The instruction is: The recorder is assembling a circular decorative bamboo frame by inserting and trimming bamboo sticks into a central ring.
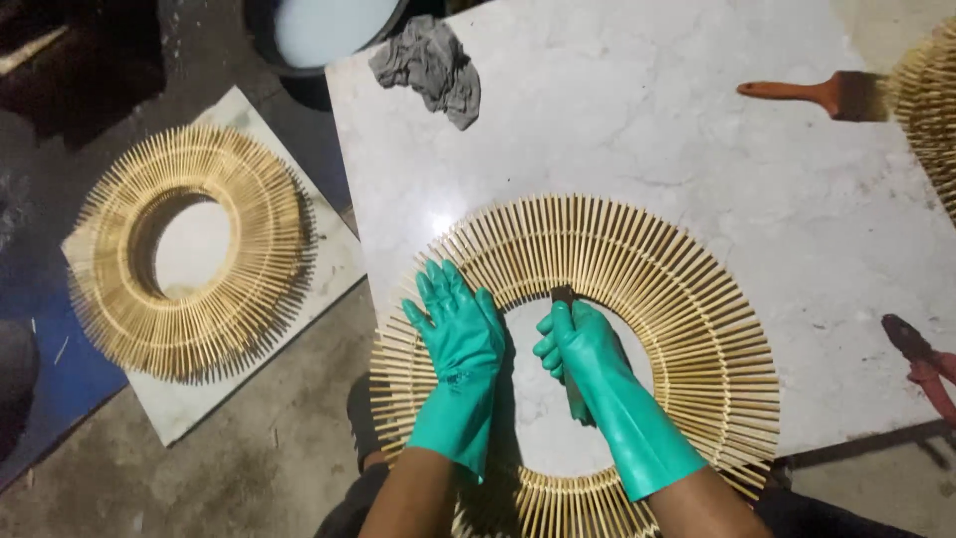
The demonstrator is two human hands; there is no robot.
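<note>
On the marble table [697, 130]: a ring of bamboo sticks [687, 299] is laid flat.
Left hand [460, 334]: green-gloved, spread flat, pressed on the ring's left side.
Right hand [583, 344]: gloved, closed around what is probably a brush [564, 296], its tip at the inner rim.
Nearby: grey rag [430, 65], orange-handled paintbrush [822, 95], a second ring [189, 249] on a slab.

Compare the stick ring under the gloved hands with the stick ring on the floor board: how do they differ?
The ring on the table lies on the white marble table; the floor ring lies on a pale board. The left hand presses the table ring and the right hand works a brush at its inner edge; the floor ring is untouched. Both are round and made of radiating sticks.
</note>
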